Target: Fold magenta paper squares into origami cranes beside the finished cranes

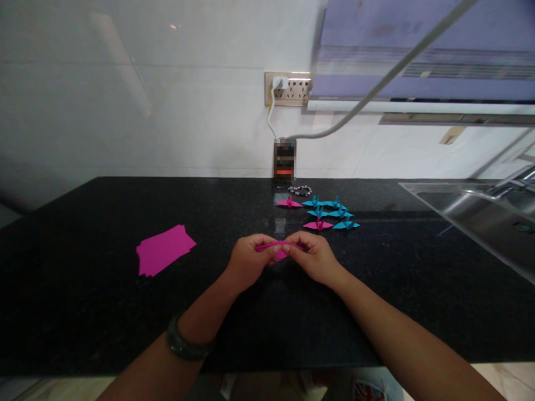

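Between my two hands is a piece of folded pink paper (281, 250), partly covered by the fingers. My left hand (249, 257) pinches its left side, thumb on the near face. On the other side my right hand (316, 256) grips it the same way, and the two thumb tips nearly meet. Just beyond the right hand stand folded paper cranes: a pink crane (318, 224), a second pink crane (289, 203) and several blue ones, among them a blue crane (346, 224). A stack of pink paper sheets (165, 250) lies to the left, apart from my hands.
The dark countertop (104, 323) runs back to a white wall. A beaded bracelet (301, 190) lies behind the cranes, near a small box-like device (285, 160) with cables. A steel sink (480, 203) is at the right. Above it hangs a wall socket (288, 89) panel to the left.
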A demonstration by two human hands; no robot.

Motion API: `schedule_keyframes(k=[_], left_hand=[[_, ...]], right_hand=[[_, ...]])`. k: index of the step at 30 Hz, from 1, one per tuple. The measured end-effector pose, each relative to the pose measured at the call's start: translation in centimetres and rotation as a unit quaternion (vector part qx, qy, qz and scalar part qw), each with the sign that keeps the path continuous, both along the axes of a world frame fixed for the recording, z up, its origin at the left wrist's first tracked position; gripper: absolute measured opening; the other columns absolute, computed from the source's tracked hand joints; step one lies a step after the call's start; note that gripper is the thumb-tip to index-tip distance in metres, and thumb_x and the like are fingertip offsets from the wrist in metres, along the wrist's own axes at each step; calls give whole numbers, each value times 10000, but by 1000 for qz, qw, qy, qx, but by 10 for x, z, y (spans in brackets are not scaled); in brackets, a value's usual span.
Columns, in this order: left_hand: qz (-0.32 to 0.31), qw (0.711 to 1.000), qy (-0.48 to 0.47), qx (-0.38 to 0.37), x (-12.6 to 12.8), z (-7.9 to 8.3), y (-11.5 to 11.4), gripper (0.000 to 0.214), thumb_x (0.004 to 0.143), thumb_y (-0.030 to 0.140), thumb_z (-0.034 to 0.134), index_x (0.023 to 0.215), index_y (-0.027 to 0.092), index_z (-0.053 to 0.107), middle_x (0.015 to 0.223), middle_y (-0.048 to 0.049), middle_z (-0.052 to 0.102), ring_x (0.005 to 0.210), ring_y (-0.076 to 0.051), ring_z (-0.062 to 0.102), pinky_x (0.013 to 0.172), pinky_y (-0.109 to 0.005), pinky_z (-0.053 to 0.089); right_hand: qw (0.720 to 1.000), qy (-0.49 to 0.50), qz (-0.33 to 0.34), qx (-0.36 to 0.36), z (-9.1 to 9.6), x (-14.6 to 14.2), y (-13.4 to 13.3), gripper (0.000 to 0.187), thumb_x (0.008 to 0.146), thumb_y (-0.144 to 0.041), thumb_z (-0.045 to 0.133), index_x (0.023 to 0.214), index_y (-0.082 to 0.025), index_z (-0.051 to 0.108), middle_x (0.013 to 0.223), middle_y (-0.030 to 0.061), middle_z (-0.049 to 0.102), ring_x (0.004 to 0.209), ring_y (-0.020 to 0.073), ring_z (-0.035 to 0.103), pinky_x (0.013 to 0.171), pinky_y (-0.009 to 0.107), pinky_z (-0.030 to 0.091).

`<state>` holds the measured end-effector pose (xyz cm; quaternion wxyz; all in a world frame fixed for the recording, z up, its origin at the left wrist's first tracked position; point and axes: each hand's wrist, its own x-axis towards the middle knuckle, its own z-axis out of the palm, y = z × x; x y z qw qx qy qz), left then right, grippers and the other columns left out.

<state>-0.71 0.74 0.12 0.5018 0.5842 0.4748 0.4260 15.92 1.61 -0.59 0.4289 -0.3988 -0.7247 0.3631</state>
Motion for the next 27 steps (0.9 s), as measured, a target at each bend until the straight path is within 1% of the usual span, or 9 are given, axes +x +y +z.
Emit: schedule_keyframes(k=[3, 5, 8, 11, 16, 19, 23, 27], left_hand=[[-5, 999, -30, -15, 0, 2, -1, 234, 688, 319, 625, 788, 109, 643, 665, -53, 657, 585, -122, 583, 556, -230, 464], [-14, 999, -44, -24, 0, 3, -2, 227, 686, 307, 628, 794, 107, 644, 678, -49, 654, 595, -117, 581, 567, -228, 464], [-20, 997, -56, -41, 0, 3, -2, 230, 679, 302, 635, 797, 106, 642, 682, -45, 650, 600, -116, 579, 569, -231, 464], [-20, 996, -62, -57, 1, 3, -2, 214, 676, 289, 637, 782, 104, 641, 668, -43, 648, 596, -117, 579, 571, -236, 464], [-26, 991, -101, -89, 1, 4, -2, 168, 663, 247, 652, 758, 110, 643, 644, -28, 646, 566, -99, 569, 559, -223, 455], [-36, 985, -131, -111, 1, 1, -1, 157, 663, 238, 658, 758, 114, 642, 639, -22, 646, 560, -94, 572, 559, -219, 455], [-42, 979, -151, -126, 0, 1, 0, 177, 653, 246, 676, 764, 112, 643, 654, -29, 655, 579, -96, 585, 577, -219, 462], [-50, 977, -160, -131, -1, 4, -1, 236, 643, 284, 689, 801, 114, 650, 738, -53, 676, 650, -117, 610, 620, -233, 480]], right_hand=[[999, 38, -5, -17, 0, -1, 0, 127, 758, -281, 578, 837, -188, 614, 730, 23, 652, 647, 136, 594, 590, 254, 455], [999, 50, -8, -6, 0, 0, 0, 136, 748, -264, 588, 859, -191, 619, 749, 23, 658, 663, 135, 599, 606, 255, 463], [999, 39, -8, 27, 0, 1, 1, 99, 747, -221, 576, 820, -186, 633, 737, 19, 658, 661, 127, 594, 605, 243, 461], [999, 30, 2, 45, 2, 2, 1, 91, 745, -173, 557, 786, -185, 637, 712, 10, 654, 643, 116, 585, 594, 228, 454], [997, 29, 35, 64, 5, 5, 0, 156, 733, -106, 521, 767, -193, 646, 724, 11, 655, 652, 113, 590, 605, 226, 457], [996, 24, 41, 80, 5, 6, 1, 182, 720, -86, 512, 767, -189, 654, 720, 15, 656, 644, 115, 595, 593, 226, 456], [992, 11, 35, 120, 5, 6, 1, 199, 716, -71, 503, 770, -184, 657, 714, 18, 655, 632, 113, 597, 584, 226, 457], [983, -7, 22, 181, 6, 6, 2, 191, 733, -80, 503, 787, -187, 652, 723, 28, 650, 656, 118, 595, 615, 244, 463]])
